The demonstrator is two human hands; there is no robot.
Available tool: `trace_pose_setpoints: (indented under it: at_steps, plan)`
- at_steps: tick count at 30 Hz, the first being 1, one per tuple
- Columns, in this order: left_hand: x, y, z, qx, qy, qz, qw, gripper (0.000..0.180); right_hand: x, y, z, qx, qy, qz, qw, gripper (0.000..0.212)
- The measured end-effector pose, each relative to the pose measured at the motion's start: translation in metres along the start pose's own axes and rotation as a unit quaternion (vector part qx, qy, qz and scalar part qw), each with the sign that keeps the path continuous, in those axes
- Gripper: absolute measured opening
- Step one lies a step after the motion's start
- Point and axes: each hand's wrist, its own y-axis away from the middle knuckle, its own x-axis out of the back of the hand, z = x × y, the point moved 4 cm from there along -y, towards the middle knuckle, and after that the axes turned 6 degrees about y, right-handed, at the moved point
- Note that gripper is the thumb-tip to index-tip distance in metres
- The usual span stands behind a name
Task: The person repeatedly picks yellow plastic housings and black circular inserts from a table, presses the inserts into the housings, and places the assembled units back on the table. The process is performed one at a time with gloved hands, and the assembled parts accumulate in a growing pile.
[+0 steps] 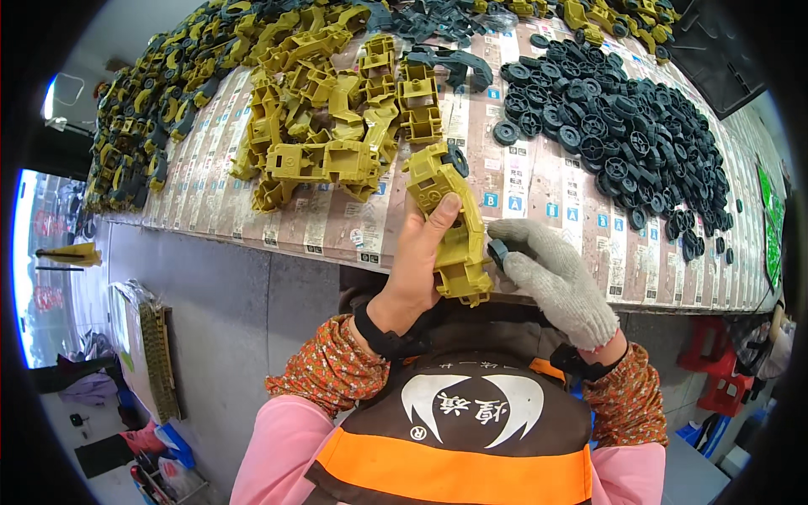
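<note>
Left hand (411,271), bare, curled around a yellow plastic toy-vehicle body (464,244) over the near edge of the tabletop (206,195); likely light and stiff, best gripped along its side walls. Right hand (551,273), gloved, pinches a dark wheel (497,252) beside it; loose wheels (619,126) lie beyond, rightward.

Red plastic stool (725,392), right; green sheet (770,225), far right; purple cloth (89,390), lower left.

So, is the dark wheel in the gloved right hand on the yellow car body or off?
Off, it appears: the dark wheel is pinched in the gloved right hand, beside the yellow car body; contact cannot be told.
</note>
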Motion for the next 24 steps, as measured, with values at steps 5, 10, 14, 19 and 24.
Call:
trace_pose_setpoints:
  at_steps: [5,10,14,19,24]
  plan:
    - [-0.004,0.002,-0.001,-0.027,-0.037,0.022,0.999,0.033,-0.009,0.007,0.0,0.02,-0.05,0.022,0.998,0.041]
    - [-0.005,0.003,-0.004,-0.095,-0.033,0.012,0.995,0.046,-0.017,0.017,-0.001,0.066,0.093,0.105,0.988,0.042]
    - [-0.012,0.013,-0.005,-0.144,-0.081,-0.006,0.986,0.062,-0.029,0.03,0.0,0.103,0.14,0.127,0.977,0.045]
    - [-0.02,0.017,-0.006,-0.206,-0.113,-0.103,0.967,0.068,-0.032,0.03,0.012,0.106,0.151,0.101,0.978,0.054]
    - [-0.015,0.015,-0.014,-0.172,-0.127,-0.154,0.965,0.074,-0.018,0.012,0.003,0.093,0.275,0.025,0.957,0.051]
